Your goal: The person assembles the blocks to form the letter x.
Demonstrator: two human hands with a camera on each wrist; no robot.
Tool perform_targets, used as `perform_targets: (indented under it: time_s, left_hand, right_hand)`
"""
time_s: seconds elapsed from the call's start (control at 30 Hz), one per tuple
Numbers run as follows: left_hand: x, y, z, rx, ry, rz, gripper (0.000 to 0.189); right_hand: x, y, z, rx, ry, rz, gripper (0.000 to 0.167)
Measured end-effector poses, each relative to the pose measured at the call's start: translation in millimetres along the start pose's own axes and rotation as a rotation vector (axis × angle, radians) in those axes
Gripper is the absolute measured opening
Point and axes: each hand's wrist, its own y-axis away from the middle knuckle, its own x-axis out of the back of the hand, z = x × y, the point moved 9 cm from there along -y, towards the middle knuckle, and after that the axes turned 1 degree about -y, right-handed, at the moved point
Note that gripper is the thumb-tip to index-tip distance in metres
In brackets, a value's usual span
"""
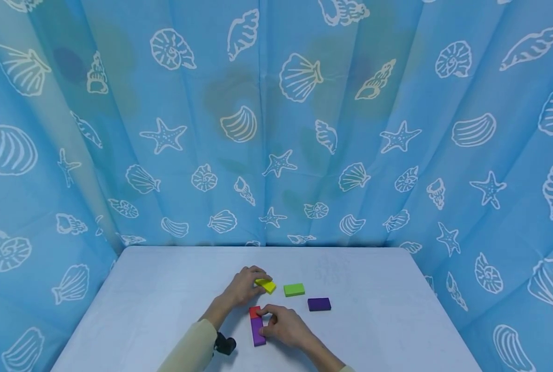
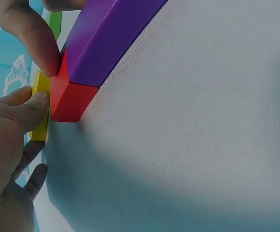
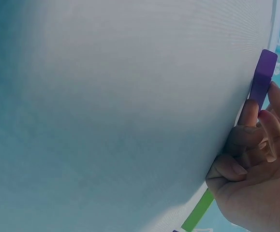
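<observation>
My left hand pinches a yellow block between thumb and fingers, one end tilted over the table. Closer to me, a red block meets the far end of a purple block, the two forming one line. My right hand lies along their right side, fingers bent. Its index fingertip touches the red block, and its thumb rests against the purple one. The left wrist view shows the yellow block just past the red block.
A green block lies right of the yellow one. Further right and nearer me is a dark purple block. A black wrist camera sits by the left sleeve. Blue shell-patterned curtains enclose the white table.
</observation>
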Motion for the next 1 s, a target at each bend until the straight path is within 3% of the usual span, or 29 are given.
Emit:
perform_targets:
  time_s: [0.2, 1.0]
  left_hand:
    - [-2.9, -1.6, -3.9, 0.031, 0.020, 0.006, 0.031]
    - [-2.8, 0.2, -3.8, 0.050, 0.038, 0.013, 0.033]
  right_hand:
    - [0.1, 1.3, -0.5, 0.003, -0.002, -0.006, 0.034]
    - [-0.3, 2.1, -0.3, 0.012, 0.007, -0.001, 0.034]
